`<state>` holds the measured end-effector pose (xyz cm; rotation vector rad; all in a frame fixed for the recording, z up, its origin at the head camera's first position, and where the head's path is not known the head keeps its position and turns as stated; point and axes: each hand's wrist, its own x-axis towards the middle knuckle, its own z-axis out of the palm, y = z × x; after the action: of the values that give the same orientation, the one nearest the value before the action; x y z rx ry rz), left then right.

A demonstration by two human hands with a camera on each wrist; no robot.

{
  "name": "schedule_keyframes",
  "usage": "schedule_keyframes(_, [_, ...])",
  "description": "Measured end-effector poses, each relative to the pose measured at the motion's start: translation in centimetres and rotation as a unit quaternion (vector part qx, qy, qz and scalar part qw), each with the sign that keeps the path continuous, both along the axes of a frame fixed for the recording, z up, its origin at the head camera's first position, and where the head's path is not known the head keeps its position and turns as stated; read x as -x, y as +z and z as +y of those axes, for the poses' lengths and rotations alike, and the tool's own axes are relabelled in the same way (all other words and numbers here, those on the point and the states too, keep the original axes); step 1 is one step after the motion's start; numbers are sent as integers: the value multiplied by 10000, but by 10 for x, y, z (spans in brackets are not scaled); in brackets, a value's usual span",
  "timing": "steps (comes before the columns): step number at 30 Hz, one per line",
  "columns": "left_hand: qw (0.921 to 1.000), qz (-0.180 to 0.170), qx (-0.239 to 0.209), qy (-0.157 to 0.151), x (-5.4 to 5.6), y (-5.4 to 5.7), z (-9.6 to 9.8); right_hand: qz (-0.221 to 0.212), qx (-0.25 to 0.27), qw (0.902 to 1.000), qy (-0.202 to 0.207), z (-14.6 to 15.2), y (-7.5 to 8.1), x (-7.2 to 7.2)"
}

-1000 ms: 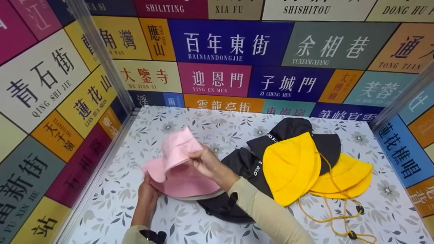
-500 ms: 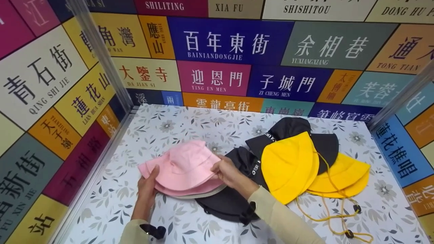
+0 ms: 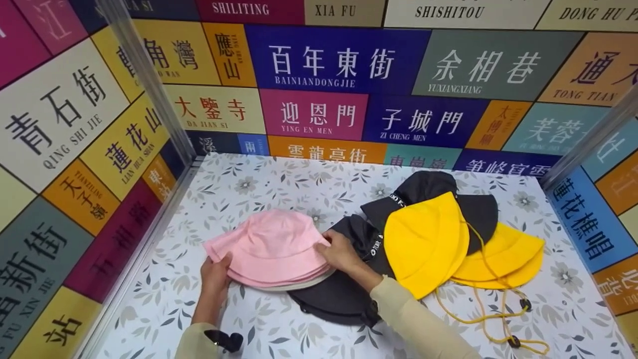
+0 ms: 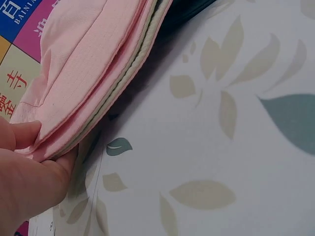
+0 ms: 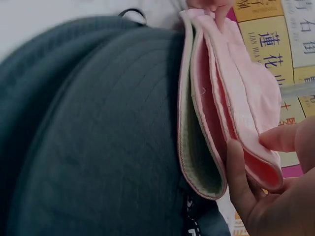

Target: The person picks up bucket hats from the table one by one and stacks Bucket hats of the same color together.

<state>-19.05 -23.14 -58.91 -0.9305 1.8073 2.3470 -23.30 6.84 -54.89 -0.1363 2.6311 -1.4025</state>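
Observation:
Two pink bucket hats (image 3: pixel 274 237) are stacked one over the other on the table, left of centre. The lower one shows a pale green lining (image 5: pixel 194 152) in the right wrist view. At the left end of the stack, my left hand (image 3: pixel 214 276) pinches the layered brims (image 4: pixel 106 96), thumb on top and fingers beneath. My right hand (image 3: pixel 344 252) holds the upper hat's brim (image 5: pixel 256 157) at the right end between thumb and fingers. Just below and right of the pink stack lie black hats (image 3: pixel 329 299), partly covered by it.
Yellow hats (image 3: pixel 423 244) with cords and black toggles (image 3: pixel 514 341) overlap another black hat (image 3: pixel 423 187) on the right. The floral tabletop (image 3: pixel 149 309) meets sign-printed walls (image 3: pixel 344 60) at the back and sides.
The upper pink hat came down from a lifted, tilted position and now sits over the lower one. My right hand moved right and down with its brim; my left hand stayed at the left edge.

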Motion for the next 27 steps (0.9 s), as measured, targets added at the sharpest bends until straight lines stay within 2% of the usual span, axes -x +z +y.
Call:
schedule_keyframes(1, [10000,43,-28,16,-1,0,0,204,-290,9994,47,0,1,1])
schedule_keyframes(3, [9996,181,-169,106,-1,-1,1,332,-677,9970,151,1,2,2])
schedule_keyframes(6, [9969,441,-630,180,-3,-4,1,202,-986,9946,264,3,2,4])
schedule_keyframes(9, [9925,586,-1068,137,-3,-4,2,-103,-949,9951,259,5,0,4])
schedule_keyframes(12, [9928,466,-1105,-53,-3,-3,3,-280,-781,9963,216,6,0,4])
schedule_keyframes(17, [9964,225,-695,-432,-1,-5,8,-359,-283,9988,196,5,-3,4])
schedule_keyframes(19, [9972,186,-595,-410,0,-6,11,-323,7,9993,208,5,-6,5])
schedule_keyframes(22, [9974,222,-643,-221,0,-7,14,-253,413,9985,242,4,-9,5])
schedule_keyframes(27, [9963,352,-784,-74,-1,-9,16,-210,956,9950,220,7,-6,4])
